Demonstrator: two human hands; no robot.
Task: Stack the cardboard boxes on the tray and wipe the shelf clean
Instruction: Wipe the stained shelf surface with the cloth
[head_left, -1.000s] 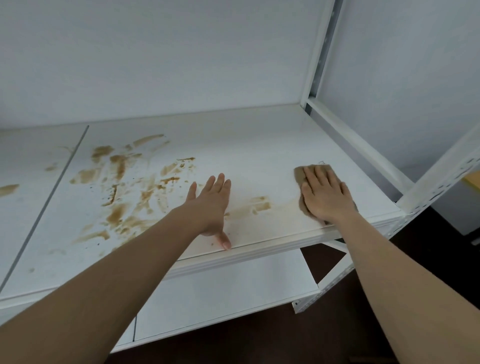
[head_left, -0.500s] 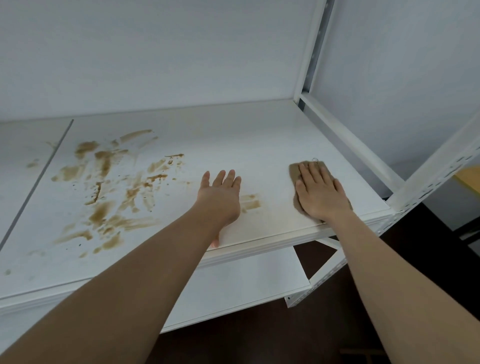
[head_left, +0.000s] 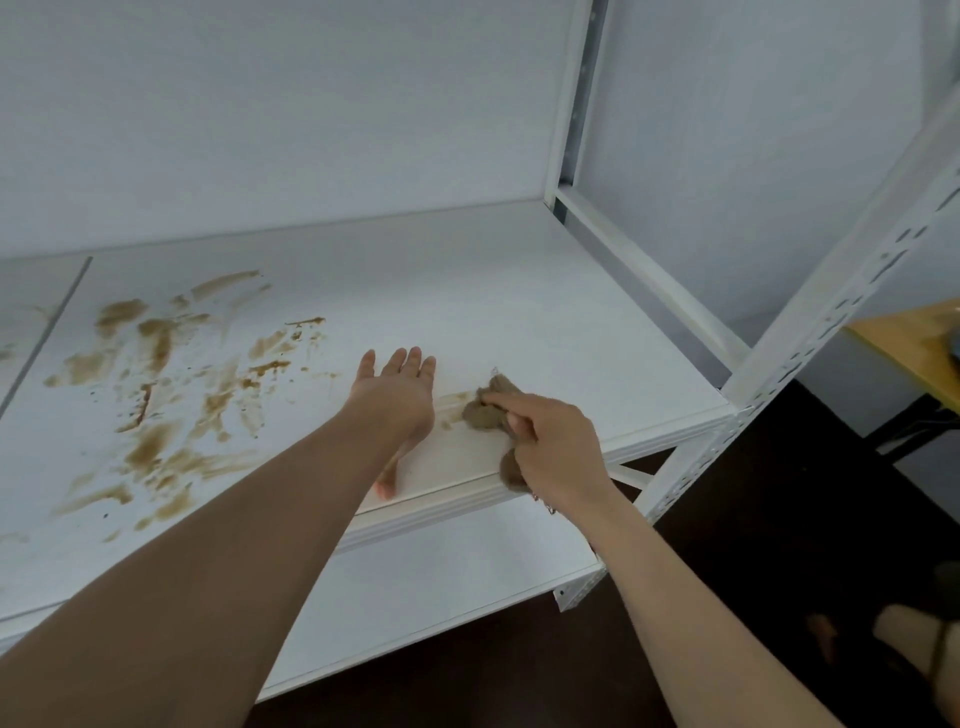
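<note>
The white shelf carries brown smears over its left half and a faint streak just right of my left hand. My left hand lies flat on the shelf near the front edge, fingers straight, thumb toward the edge. Right beside it, my right hand grips a bunched brown cloth and presses it on the shelf by the streak. No cardboard boxes and no tray are in view.
A white slotted upright stands at the shelf's front right corner, another upright at the back right. A lower white shelf sits beneath. A wooden table corner shows at far right, above dark floor.
My right hand has gone from pressing the cloth flat to gripping it bunched, and has moved left toward my left hand. The left hand has stayed flat on the shelf.
</note>
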